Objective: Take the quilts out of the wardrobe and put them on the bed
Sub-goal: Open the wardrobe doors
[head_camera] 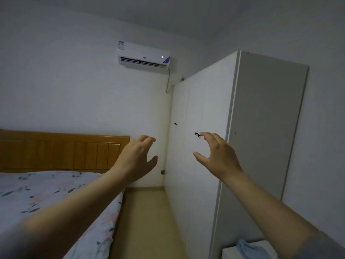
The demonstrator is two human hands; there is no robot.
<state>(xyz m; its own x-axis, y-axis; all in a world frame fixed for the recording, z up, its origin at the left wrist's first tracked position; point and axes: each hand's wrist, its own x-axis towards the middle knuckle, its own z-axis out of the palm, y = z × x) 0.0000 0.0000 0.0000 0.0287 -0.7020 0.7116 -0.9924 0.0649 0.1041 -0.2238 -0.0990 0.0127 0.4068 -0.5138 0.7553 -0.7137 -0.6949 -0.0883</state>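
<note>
A tall white wardrobe (211,109) stands on the right with all its doors closed; no quilt is visible. Two small black knobs (197,134) sit side by side at mid-height on the near doors. My right hand (216,154) is raised with fingers spread, its fingertips just beside those knobs and holding nothing. My left hand (138,157) is held up to the left of the wardrobe, in front of the wall, fingers curved and apart, also empty. The bed (56,191), with a floral sheet, lies at the lower left.
A wooden headboard (61,152) backs the bed against the far wall. An air conditioner (144,57) hangs high on that wall. A narrow strip of floor (147,217) runs between bed and wardrobe. A white low unit with blue cloth (248,247) sits at lower right.
</note>
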